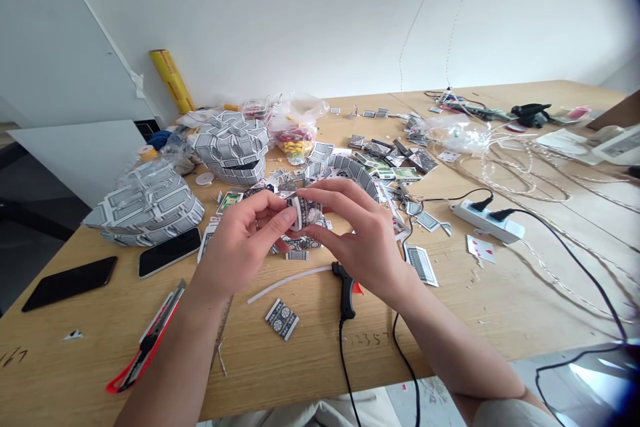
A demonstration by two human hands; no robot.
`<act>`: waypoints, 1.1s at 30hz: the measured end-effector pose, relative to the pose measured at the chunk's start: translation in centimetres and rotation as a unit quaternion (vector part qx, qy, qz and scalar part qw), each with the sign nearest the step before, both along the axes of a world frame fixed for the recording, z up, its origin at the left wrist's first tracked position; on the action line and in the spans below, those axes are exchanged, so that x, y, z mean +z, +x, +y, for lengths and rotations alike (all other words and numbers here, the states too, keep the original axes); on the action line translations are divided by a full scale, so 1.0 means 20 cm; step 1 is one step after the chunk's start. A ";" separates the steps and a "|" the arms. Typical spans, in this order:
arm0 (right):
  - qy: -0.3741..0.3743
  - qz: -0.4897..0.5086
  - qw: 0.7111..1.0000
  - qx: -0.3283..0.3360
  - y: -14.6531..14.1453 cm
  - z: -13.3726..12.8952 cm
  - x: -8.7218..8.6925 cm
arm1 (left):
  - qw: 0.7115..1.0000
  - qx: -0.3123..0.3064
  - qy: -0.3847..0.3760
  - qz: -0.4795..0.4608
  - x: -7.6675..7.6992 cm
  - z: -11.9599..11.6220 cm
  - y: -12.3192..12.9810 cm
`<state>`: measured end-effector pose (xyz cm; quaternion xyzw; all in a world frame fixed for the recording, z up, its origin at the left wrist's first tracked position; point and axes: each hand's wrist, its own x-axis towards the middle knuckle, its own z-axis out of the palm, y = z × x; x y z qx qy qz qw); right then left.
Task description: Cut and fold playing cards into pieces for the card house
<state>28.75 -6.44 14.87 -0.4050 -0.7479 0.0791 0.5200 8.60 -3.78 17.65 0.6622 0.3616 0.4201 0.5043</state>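
One view: head-worn camera, looking forward and down across a wooden desk.

Left hand: raised above the desk and pressed against the left end of a curved strip of playing cards.

Right hand: raised opposite, with the fingers curved over the strip's right end.

Grip: closed on both sides; the strip is clamped between the fingers and thumbs of the two hands.

Held strip: located between the hands, above a scattered pile of cut card pieces at the desk's middle.

Nearest objects: a black hot glue gun is laid just below the right hand, with a white glue stick and a small card piece to its left.

Desk, left: a red utility knife, a first smartphone and a second smartphone are laid flat.

Desk, far side: two domed card-covered forms, a curved card wall, a plastic bag and an upright yellow roll are placed beyond the hands.

Desk, right: a white power strip with black plugs, a loose heart card and coils of clear cord are spread out.
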 end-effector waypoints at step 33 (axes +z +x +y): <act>-0.012 -0.056 0.998 0.005 -0.01 0.01 -0.04 | 0.993 0.020 0.002 0.112 -0.02 0.01 -0.03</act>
